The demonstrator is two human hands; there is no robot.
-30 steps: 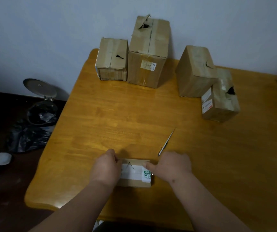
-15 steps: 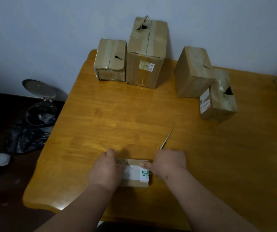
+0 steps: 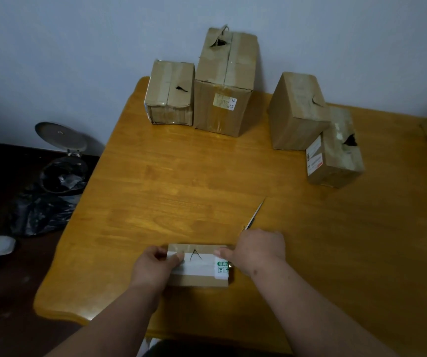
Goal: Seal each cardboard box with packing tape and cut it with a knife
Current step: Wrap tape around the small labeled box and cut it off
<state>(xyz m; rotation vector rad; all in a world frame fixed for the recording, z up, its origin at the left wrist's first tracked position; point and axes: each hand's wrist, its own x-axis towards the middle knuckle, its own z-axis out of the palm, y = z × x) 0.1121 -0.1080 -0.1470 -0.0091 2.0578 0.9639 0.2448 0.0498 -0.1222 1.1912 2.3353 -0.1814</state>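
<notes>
Uncovered by the left hand [image 3: 153, 266], small box [image 3: 198, 278] shows white tape, torn.

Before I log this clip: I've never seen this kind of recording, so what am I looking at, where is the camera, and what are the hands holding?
There is no machine here. A person wears a wide-angle camera on the head, looking down at both bare hands, so the forearms enter from the bottom edge. On the wooden table a small cardboard box lies near the front edge. The left hand grips its left end. The right hand touches its right end while holding a knife, whose blade points away. Four larger cardboard boxes stand near the wall, with part of another at the right edge. A bin sits on the floor to the left.
</notes>
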